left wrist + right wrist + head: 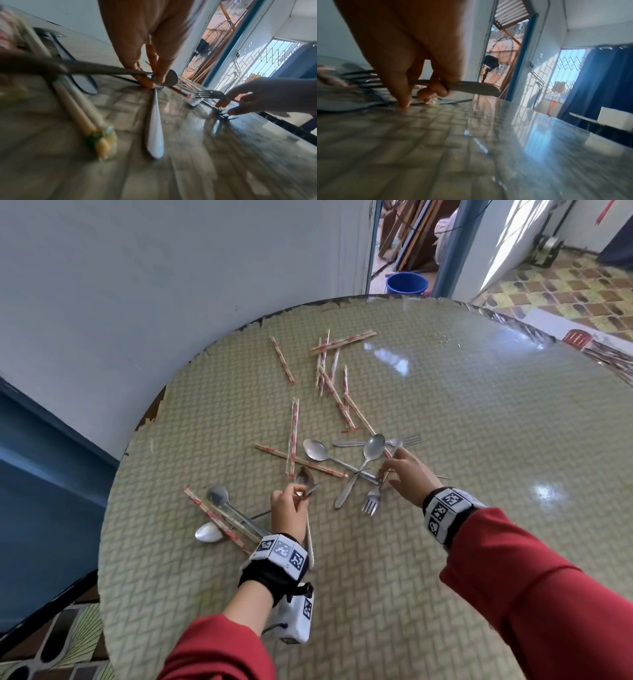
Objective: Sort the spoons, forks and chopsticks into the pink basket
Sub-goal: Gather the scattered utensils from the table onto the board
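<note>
Round table [445,542], woven-pattern top under a glossy sheet. Cutlery scattered over its left and middle part.

Near left: two spoons [219,498] crossed with wrapped chopsticks [215,517], touching in a small heap.

Left hand [287,508] just right of that heap, fingers pinched round a spoon [305,479] near its bowl; bowl points far, handle runs back under the wrist. In the left wrist view the fingertips [147,82] close on the neck of that spoon, handle lying toward the camera.

Centre: more spoons [315,449] and a fork [371,501] crossing one another. Far of them, wrapped chopstick pairs [334,364] strewn loose, some overlapping.

Right hand [409,474] at the right edge of the crossed cutlery, fingers curled round a metal handle [471,88]; which piece it belongs to, cannot tell.

Pink basket: not in any view.

Far floor: blue bucket [407,283] in the doorway.
</note>
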### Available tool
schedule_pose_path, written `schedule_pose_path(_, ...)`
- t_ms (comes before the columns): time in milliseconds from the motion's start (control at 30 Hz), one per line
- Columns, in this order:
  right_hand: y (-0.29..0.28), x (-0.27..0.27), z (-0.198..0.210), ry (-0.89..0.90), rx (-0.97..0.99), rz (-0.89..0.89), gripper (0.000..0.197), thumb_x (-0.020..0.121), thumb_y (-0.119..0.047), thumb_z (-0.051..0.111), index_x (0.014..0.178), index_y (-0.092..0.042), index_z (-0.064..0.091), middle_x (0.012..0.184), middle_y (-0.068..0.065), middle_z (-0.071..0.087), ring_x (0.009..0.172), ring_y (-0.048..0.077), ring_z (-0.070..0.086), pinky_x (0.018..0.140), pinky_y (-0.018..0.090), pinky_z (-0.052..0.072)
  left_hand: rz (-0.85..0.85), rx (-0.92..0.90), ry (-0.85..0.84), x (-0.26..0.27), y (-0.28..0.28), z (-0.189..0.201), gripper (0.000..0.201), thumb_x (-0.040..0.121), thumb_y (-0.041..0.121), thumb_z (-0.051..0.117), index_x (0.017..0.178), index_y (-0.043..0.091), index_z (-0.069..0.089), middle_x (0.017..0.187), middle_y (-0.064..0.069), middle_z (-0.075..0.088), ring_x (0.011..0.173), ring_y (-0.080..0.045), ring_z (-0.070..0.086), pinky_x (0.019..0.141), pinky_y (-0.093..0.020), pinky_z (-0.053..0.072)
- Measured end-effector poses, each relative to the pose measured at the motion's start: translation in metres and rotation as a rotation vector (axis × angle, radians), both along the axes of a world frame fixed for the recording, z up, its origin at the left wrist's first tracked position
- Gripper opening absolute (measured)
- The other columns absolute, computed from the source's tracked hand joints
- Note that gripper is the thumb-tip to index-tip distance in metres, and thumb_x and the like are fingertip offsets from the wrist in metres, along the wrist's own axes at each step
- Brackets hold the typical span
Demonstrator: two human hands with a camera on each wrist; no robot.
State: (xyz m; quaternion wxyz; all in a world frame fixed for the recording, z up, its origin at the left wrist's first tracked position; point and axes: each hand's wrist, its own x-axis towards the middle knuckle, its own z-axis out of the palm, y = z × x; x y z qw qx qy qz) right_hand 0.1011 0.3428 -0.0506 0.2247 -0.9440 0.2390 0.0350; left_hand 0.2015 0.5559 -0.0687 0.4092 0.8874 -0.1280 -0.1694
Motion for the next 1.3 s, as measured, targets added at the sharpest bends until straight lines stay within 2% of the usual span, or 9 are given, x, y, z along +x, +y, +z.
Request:
schedule_pose_path(167, -0.004, 0.000, -0.003, 0.095, -0.192, 0.176, 0.029, 0.086, -0.002, 0.055, 0.111, -0.016, 0.058, 0.119, 0.010, 0.042, 0.109, 0.029, 0.045, 0.090, 0.039, 0.046, -0.017, 0.155, -0.124, -0.018, -0.006, -0.004, 0.041, 0.081, 0.005, 0.065, 0.119, 0.004, 0.051, 0.113, -0.016, 0.050, 0.108, -0.029, 0.048, 0.092, -0.031, 0.035)
schedule_pose_path(300, -0.002, -0.005, 0.001, 0.158, -0.247, 0.270, 0.027, 0.089, -0.008, 0.050, 0.112, -0.021, 0.054, 0.124, 0.005, 0.039, 0.107, 0.025, 0.040, 0.090, 0.035, 0.040, 0.149, 0.112, -0.053, -0.025, -0.011, 0.000, 0.032, 0.079, 0.000, 0.063, 0.108, 0.001, 0.049, 0.101, -0.016, 0.063, 0.096, -0.030, 0.058, 0.077, -0.030, 0.040)
schedule_pose_path(467, 0.004, -0.009, 0.002, 0.123, -0.218, 0.276, 0.029, 0.091, -0.005, 0.044, 0.116, -0.019, 0.050, 0.117, -0.004, 0.051, 0.109, 0.021, 0.038, 0.093, 0.030, 0.032, 0.209, 0.133, 0.123, -0.024, -0.013, 0.002, 0.033, 0.072, 0.009, 0.070, 0.101, 0.002, 0.056, 0.092, -0.012, 0.067, 0.090, -0.028, 0.061, 0.074, -0.031, 0.044)
schedule_pose_path(633, 0.012, -0.007, 0.008, -0.022, -0.023, 0.038, 0.022, 0.093, -0.002, 0.041, 0.112, -0.006, 0.051, 0.111, 0.010, 0.047, 0.102, 0.030, 0.047, 0.083, 0.032, 0.036, 0.110, 0.211, 0.062, -0.026, -0.011, -0.002, 0.012, 0.086, 0.017, 0.055, 0.085, 0.004, 0.057, 0.096, -0.016, 0.064, 0.091, -0.032, 0.057, 0.074, -0.037, 0.043)
schedule_pose_path(733, 0.017, 0.006, 0.009, -0.059, 0.164, -0.219, 0.023, 0.091, 0.001, 0.039, 0.112, 0.000, 0.049, 0.115, 0.017, 0.046, 0.103, 0.036, 0.050, 0.082, 0.033, 0.035, 0.171, 0.027, 0.136, -0.023, -0.014, 0.007, 0.009, 0.093, 0.014, 0.043, 0.087, 0.009, 0.046, 0.084, -0.013, 0.066, 0.072, -0.027, 0.061, 0.066, -0.033, 0.046)
schedule_pose_path(900, 0.028, 0.039, -0.008, -0.088, 0.306, -0.545, 0.031, 0.087, -0.025, 0.055, 0.100, 0.002, 0.062, 0.105, 0.021, 0.062, 0.102, 0.033, 0.057, 0.082, 0.033, 0.044, 0.214, -0.184, 0.243, -0.012, -0.024, 0.020, 0.009, 0.096, 0.010, 0.039, 0.090, 0.008, 0.045, 0.063, 0.000, 0.055, 0.053, -0.012, 0.052, 0.049, -0.017, 0.043)
schedule_pose_path(1000, 0.038, 0.051, -0.011, -0.023, 0.236, -0.585, 0.034, 0.084, -0.031, 0.063, 0.095, 0.001, 0.065, 0.102, 0.019, 0.064, 0.098, 0.033, 0.061, 0.078, 0.035, 0.048, 0.238, -0.264, 0.282, -0.004, -0.027, 0.018, 0.019, 0.097, 0.007, 0.037, 0.081, 0.015, 0.043, 0.067, -0.001, 0.055, 0.048, -0.010, 0.054, 0.048, -0.016, 0.044)
schedule_pose_path(1167, 0.039, 0.057, -0.012, 0.079, 0.226, -0.670, 0.038, 0.088, -0.022, 0.056, 0.116, 0.003, 0.054, 0.119, 0.020, 0.058, 0.113, 0.036, 0.054, 0.092, 0.038, 0.045, 0.310, -0.270, 0.306, 0.012, -0.022, 0.012, 0.017, 0.096, 0.004, 0.035, 0.089, 0.015, 0.046, 0.069, 0.000, 0.054, 0.053, -0.015, 0.049, 0.048, -0.020, 0.038)
schedule_pose_path(1300, 0.036, 0.056, -0.011, 0.049, 0.070, -0.504, 0.033, 0.089, -0.007, 0.043, 0.122, -0.002, 0.042, 0.126, 0.017, 0.053, 0.120, 0.035, 0.045, 0.098, 0.041, 0.034, 0.460, -0.255, 0.258, 0.029, -0.007, 0.008, 0.010, 0.092, 0.009, 0.043, 0.091, 0.010, 0.053, 0.071, -0.002, 0.054, 0.076, -0.028, 0.054, 0.072, -0.032, 0.043)
